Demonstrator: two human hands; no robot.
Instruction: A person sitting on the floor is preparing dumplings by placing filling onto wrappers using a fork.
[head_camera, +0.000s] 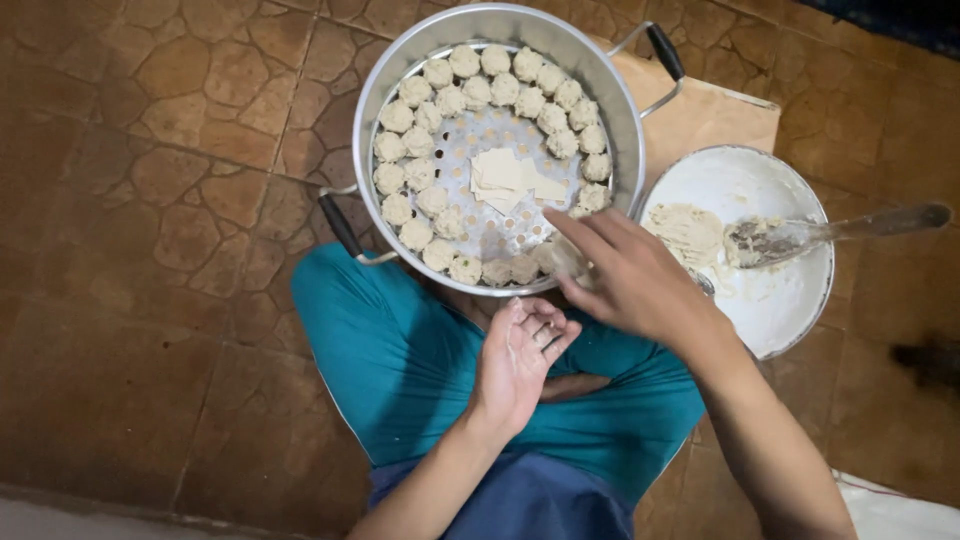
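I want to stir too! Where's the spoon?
In the head view, the spoon lies in the white bowl on the right, beside the metal steamer pot.

No packages, labels, signs or screens show in this view (nothing boxed, bagged, printed or lit appears anywhere in it).
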